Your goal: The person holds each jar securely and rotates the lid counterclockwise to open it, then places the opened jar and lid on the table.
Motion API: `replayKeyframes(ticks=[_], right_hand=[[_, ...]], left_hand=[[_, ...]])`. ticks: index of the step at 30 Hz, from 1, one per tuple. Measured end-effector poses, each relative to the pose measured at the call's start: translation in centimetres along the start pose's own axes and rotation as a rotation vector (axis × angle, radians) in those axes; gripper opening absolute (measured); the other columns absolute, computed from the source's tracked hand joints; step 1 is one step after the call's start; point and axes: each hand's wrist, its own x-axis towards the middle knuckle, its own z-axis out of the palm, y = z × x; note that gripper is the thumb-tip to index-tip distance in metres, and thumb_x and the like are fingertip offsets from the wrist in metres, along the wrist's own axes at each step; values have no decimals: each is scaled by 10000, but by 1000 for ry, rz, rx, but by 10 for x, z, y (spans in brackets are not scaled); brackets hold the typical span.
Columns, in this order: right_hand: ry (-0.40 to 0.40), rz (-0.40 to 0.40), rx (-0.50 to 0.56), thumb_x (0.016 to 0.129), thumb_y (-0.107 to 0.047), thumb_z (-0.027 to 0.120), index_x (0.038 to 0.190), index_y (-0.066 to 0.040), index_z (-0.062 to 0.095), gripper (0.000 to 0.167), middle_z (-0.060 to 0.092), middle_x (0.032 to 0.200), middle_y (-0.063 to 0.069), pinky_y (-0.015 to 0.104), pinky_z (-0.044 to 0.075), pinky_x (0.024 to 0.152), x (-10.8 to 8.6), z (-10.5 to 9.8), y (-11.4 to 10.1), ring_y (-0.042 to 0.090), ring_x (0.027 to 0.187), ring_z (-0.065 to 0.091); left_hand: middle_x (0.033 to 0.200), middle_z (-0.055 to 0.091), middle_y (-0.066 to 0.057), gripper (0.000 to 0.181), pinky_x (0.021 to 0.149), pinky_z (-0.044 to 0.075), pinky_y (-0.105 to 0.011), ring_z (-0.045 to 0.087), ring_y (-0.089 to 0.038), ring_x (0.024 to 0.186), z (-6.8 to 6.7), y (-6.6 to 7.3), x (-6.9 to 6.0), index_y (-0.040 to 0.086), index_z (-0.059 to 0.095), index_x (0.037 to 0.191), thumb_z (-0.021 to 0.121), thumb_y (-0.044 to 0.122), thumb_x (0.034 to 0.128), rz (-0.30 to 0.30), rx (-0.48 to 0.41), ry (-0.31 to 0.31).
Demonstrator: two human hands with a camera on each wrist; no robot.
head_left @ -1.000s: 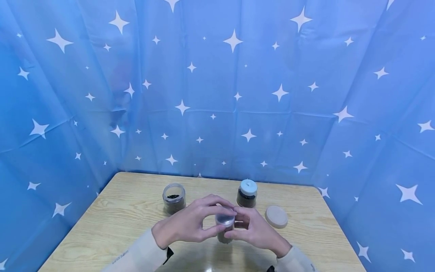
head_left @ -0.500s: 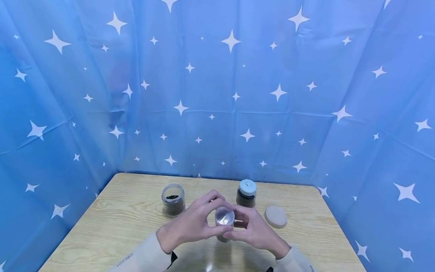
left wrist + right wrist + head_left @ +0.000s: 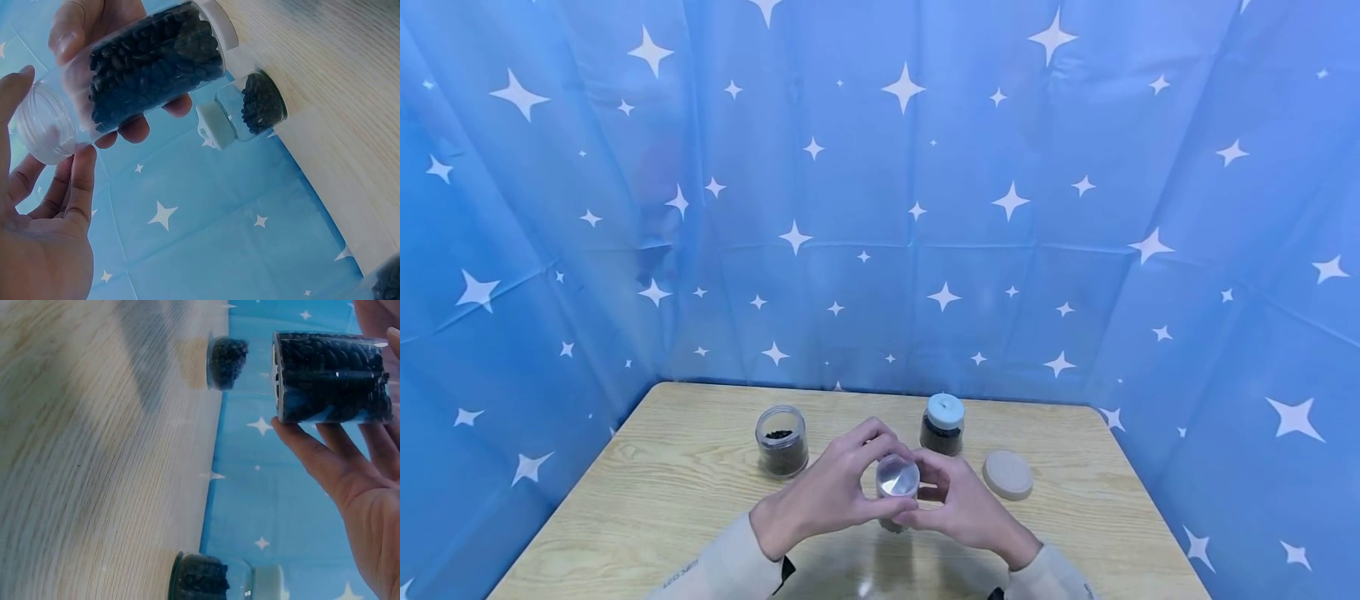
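Tbl (image 3: 625, 508), held jar (image 3: 898, 477), beige lid (image 3: 1008, 474) head-cam only

The clear jar (image 3: 887, 527) is a transparent cylinder, filled for the greater part with small black pieces (image 3: 156, 62) which resemble beans, and under its smooth, see-through top (image 3: 897, 475) there remains a bare space. It stands upright in the air above the wooden table (image 3: 647, 492), between the left hand (image 3: 831, 492), which holds it around the top, and the right hand (image 3: 958, 504), which holds its body.
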Motion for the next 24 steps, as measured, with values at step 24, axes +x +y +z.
replayKeyframes(ticks=[24], right_hand=[[-1, 39, -26, 1054, -160, 883, 1621, -133, 641, 618, 766, 1499, 165, 312, 668, 1088, -3, -3, 1, 93, 1344, 770]], left_hand=[[1405, 684, 68, 591, 1101, 631, -309, 687, -117, 1290, -2, 2, -1, 250, 746, 1423, 985, 498, 943, 11, 90, -24]])
